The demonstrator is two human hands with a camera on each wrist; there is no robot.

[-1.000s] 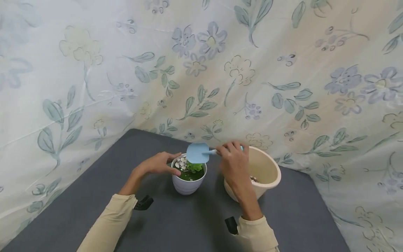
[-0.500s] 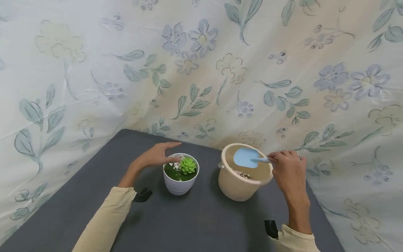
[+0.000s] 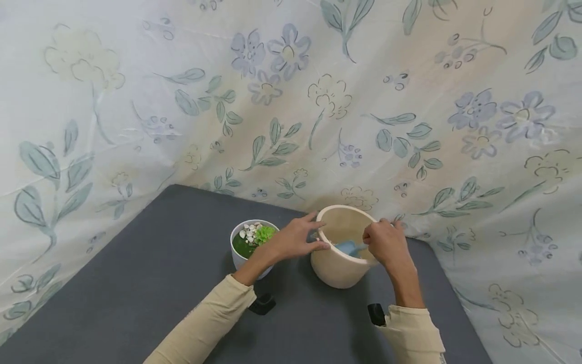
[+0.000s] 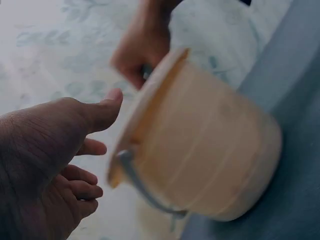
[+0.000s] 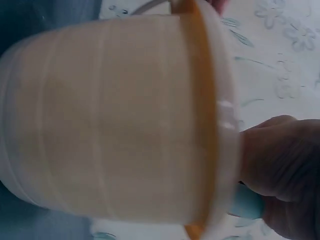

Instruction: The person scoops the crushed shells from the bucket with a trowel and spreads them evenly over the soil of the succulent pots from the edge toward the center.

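Left hand (image 3: 294,239) beside beige bucket (image 3: 337,272); right hand (image 3: 387,243) around blue shovel (image 3: 348,248)

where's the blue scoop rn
In the head view, the blue scoop is right of centre, its blade inside the cream bucket and its handle in the right hand.

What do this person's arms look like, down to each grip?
The left sleeve and right sleeve are beige. A small black piece juts out beside the left one, another black piece beside the right. The left grip and right grip are bare, without gloves.
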